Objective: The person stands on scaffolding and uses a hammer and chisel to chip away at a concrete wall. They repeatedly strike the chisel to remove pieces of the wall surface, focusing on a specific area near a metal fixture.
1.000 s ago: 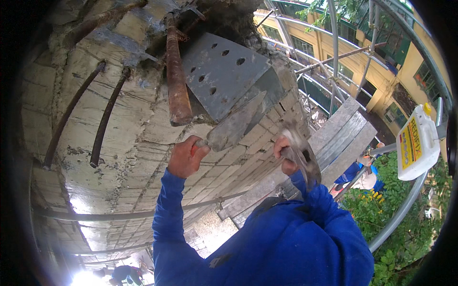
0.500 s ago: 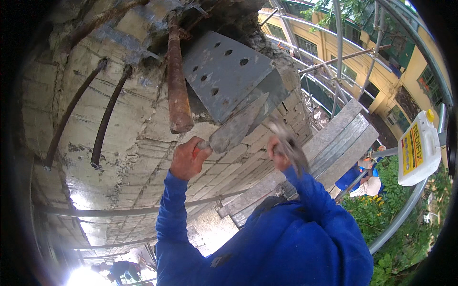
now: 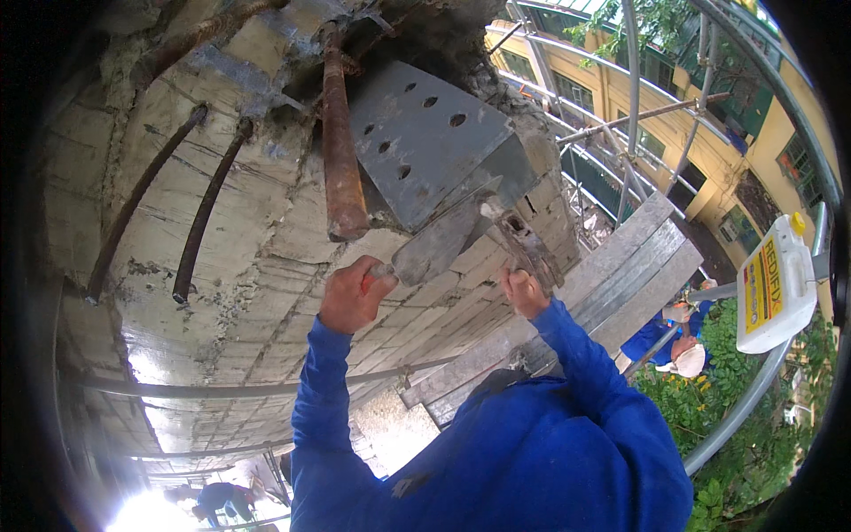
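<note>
My left hand is closed around the handle of a pointing trowel. The trowel's grey, smeared blade slants up to the right, along the lower edge of a grey steel plate with several round holes. Gripped in my right hand is a worn, rusty metal tool with a slotted, dirty body; its exact kind is unclear. It tilts up to the left, its upper end close to the trowel blade. Just left of the plate, a thick rusty steel bar points down toward my left hand.
Two dark bent rebars stick out of the rough concrete wall. Scaffold planks lie to the right, with metal scaffold tubes beyond. A white jug with a yellow cap stands by the rail. Other people are below right and far left.
My right hand's tool was blurred by motion and now shows sharply, its upper end swung up to the left. The trowel and my left hand have hardly shifted; the view has tilted slightly.
</note>
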`<state>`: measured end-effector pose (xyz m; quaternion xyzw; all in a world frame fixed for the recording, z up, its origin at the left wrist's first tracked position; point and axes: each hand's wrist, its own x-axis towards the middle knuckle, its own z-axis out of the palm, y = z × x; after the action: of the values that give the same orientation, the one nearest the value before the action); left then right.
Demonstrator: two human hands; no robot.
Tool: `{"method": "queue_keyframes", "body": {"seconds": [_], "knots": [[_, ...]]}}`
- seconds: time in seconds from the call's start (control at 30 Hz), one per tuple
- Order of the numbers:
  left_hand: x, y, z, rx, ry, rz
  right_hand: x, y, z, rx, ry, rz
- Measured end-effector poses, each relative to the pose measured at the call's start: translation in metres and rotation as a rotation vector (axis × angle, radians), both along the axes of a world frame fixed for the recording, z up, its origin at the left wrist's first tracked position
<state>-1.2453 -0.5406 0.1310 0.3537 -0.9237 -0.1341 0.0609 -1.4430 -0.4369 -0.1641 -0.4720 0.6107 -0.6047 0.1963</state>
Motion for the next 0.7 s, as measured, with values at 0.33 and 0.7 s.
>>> {"method": "queue_keyframes", "body": {"seconds": [0.33,0.7], "knots": [[-0.011,-0.005,0.000,0.015,0.011,-0.022,-0.013,-0.015,0.002,-0.340,-0.655,0.326],[-0.009,-0.016,-0.008,0.037,0.017,-0.046,-0.009,-0.002,0.034,-0.437,-0.620,0.165]]}}
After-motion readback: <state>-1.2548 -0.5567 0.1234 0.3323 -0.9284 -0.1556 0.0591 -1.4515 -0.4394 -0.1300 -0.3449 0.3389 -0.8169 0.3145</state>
